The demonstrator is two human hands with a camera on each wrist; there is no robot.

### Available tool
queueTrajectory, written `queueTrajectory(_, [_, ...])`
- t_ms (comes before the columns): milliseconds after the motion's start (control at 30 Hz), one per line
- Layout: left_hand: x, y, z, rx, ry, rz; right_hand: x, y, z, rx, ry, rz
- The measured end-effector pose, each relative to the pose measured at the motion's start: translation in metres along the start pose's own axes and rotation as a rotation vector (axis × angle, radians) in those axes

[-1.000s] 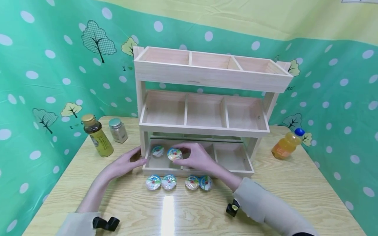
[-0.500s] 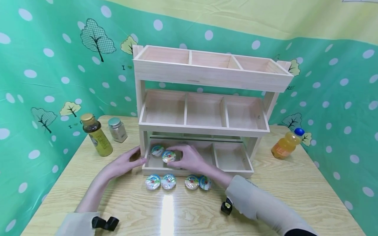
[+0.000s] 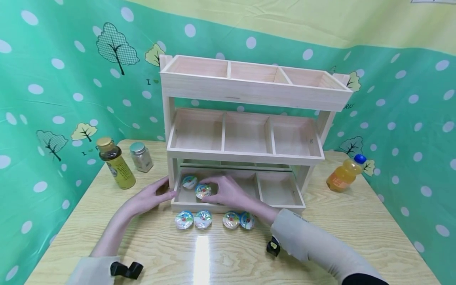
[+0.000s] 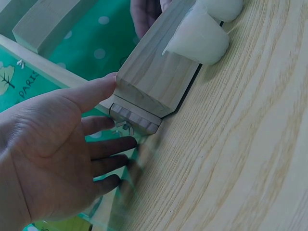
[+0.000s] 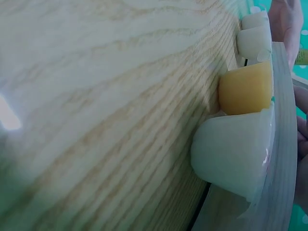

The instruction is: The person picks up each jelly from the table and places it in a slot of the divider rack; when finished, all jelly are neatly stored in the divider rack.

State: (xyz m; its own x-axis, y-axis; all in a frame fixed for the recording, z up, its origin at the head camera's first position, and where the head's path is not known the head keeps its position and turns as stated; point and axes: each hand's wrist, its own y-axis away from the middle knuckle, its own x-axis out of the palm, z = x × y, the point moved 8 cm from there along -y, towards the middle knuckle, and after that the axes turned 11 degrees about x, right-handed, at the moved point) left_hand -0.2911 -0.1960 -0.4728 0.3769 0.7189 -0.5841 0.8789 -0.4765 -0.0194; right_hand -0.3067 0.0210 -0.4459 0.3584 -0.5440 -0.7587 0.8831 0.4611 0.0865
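Inside the left compartment (image 3: 186, 196) of the bottom tray (image 3: 185, 207) on a three-tier wooden rack (image 3: 253, 92), the right hand (image 3: 229, 193) pinches a lidded jelly cup (image 3: 203, 191) beside a second jelly cup (image 3: 189, 182). The left hand (image 3: 150, 198), fingers loosely extended, touches the tray's left end with its thumb. Four more jelly cups (image 3: 202, 219) line the tray's front edge on the worktop (image 3: 167, 257), two pairs with a gap between.

Light grey cloth worn with black fittings
Behind the bare left hand (image 3: 149, 198), the left sleeve (image 3: 93, 272) carries an angular, notched black clip-like fitting (image 3: 126, 270) at its cuff. Behind the bare right hand (image 3: 231, 194), the lightly creased right sleeve (image 3: 313, 243) has a compact black block (image 3: 273, 247) with a small pale spot; farther back, a curved-edged black patch (image 3: 361, 279) shows.
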Motion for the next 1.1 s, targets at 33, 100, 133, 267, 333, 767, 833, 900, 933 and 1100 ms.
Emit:
queueTrajectory(33, [0.000, 0.000, 0.000, 0.001, 0.001, -0.001, 0.000, 0.000, 0.000, -0.001, 0.007, 0.002])
queueTrajectory(100, [0.000, 0.001, 0.000, 0.002, 0.001, -0.001, 0.001, -0.001, 0.000, -0.004, 0.021, 0.006])
queueTrajectory(133, [0.000, 0.001, 0.000, 0.001, 0.002, 0.000, 0.002, -0.002, 0.000, -0.005, 0.030, 0.007])
queueTrajectory(267, [0.000, 0.001, -0.001, -0.007, 0.006, 0.003, 0.002, -0.003, 0.001, -0.016, 0.057, 0.011])
queueTrajectory(333, [0.000, 0.001, -0.001, -0.008, 0.007, 0.004, 0.002, -0.003, 0.002, -0.022, 0.067, 0.011])
queueTrajectory(767, [0.001, 0.001, 0.003, -0.013, 0.005, 0.008, 0.006, -0.004, 0.006, -0.080, 0.189, 0.005])
queueTrajectory(833, [0.001, 0.001, 0.003, -0.016, 0.003, 0.009, 0.006, -0.004, 0.006, -0.078, 0.190, 0.015])
queueTrajectory(900, [0.001, 0.002, 0.002, -0.015, -0.001, 0.010, 0.006, -0.004, 0.007, -0.079, 0.193, 0.026])
queueTrajectory(933, [0.001, 0.001, 0.001, -0.012, -0.003, 0.011, 0.006, -0.005, 0.007, -0.080, 0.195, 0.031])
queueTrajectory(1100, [0.000, 0.001, 0.001, -0.004, 0.002, 0.002, 0.006, -0.005, 0.010, -0.082, 0.205, 0.054])
